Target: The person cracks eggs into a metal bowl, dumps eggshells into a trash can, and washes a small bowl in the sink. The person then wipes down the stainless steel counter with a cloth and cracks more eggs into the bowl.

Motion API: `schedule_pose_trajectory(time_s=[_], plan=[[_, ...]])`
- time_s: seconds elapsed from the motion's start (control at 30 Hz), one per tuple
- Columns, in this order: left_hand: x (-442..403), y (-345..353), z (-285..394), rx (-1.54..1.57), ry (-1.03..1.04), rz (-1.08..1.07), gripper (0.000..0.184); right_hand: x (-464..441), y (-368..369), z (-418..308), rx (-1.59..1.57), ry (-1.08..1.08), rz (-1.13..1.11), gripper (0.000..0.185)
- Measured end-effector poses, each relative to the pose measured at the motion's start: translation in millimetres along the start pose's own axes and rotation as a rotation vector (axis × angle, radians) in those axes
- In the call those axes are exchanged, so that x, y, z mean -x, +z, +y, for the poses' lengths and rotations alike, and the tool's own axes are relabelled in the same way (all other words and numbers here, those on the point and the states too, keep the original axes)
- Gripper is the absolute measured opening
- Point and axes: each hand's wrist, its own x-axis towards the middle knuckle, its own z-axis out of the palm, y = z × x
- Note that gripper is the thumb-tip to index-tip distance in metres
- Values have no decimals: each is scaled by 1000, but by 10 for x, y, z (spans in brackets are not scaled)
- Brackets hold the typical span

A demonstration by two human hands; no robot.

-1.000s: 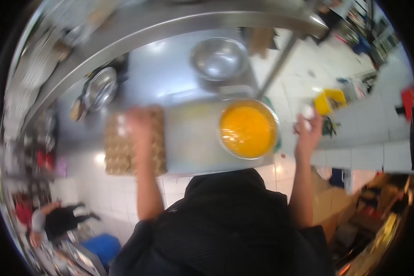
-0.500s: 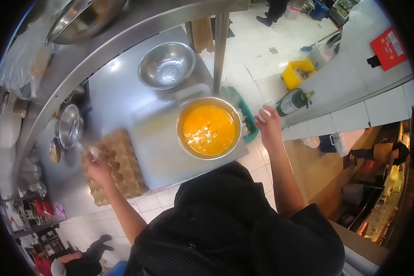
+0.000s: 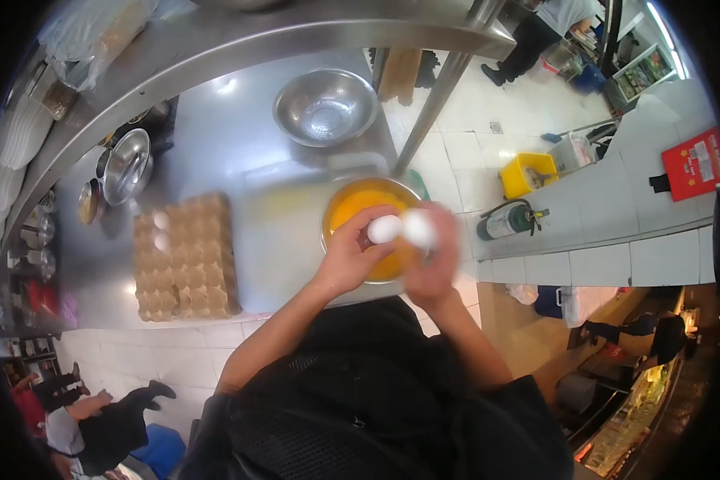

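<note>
Over the steel bowl [image 3: 326,232] of beaten-looking yellow egg, my left hand [image 3: 350,258] grips a white egg [image 3: 385,230] between thumb and fingers. My right hand [image 3: 438,268], smeared by motion, holds a second white egg [image 3: 420,228] right beside the first; I cannot tell whether the two shells touch. Both hands hide much of the bowl. The bowl rests at the right end of a pale cutting board [image 3: 284,256]. To the left lies a brown cardboard egg tray [image 3: 192,272], with two white eggs [image 3: 162,230] left in its cups.
A wide steel bowl [image 3: 326,108] stands farther back on the steel table [image 3: 216,144]. Smaller bowls [image 3: 126,166] sit at the left. A shelf rail [image 3: 240,44] and post [image 3: 432,112] border the table. Other people [image 3: 108,424] are at lower left, upper right and far right.
My left hand has moved from the egg tray rightward to the bowl with an egg. My right hand has come in from the right to meet it. The view has shifted.
</note>
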Motion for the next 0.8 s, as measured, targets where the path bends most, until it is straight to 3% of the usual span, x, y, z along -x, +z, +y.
schedule_pose_trajectory(time_s=[0.07, 0.1, 0.17, 0.2, 0.23, 0.33, 0.37, 0.47, 0.53, 0.6, 0.67, 0.8], plan=[[-34, -56, -78, -88, -18, 3, 54, 122, 85, -15, -35, 393, -539, 44], [-24, -88, -107, -177, -50, 14, 53, 170, 100, 31, -39, 391, -545, 44], [9, -100, -93, -146, -94, 46, 53, 205, 120, 60, -172, 500, -261, 42], [34, -98, -92, -118, -140, 62, 53, 191, 140, 38, -365, 739, -126, 40], [53, -88, -96, -118, -145, 57, 53, 148, 111, 58, -361, 744, -122, 40], [42, -70, -96, -64, -39, 104, 48, 52, -8, 182, -778, 1340, -40, 34], [39, -100, -119, -55, 15, 89, 44, 66, -26, 189, -778, 1338, -40, 34], [51, -126, -128, -47, 109, 55, 38, 131, -1, 137, -431, 1258, -442, 33], [82, -98, -148, -47, 143, 32, 36, 220, 64, 128, -409, 1202, -423, 31], [72, -89, -142, -50, 40, 62, 39, 233, 100, 137, -390, 1140, -400, 29], [44, -131, -139, -57, -19, 45, 42, 226, 122, 147, -206, 882, -408, 27], [-32, -207, -197, -243, -118, 16, 46, 271, 141, 234, -108, 877, -463, 28]])
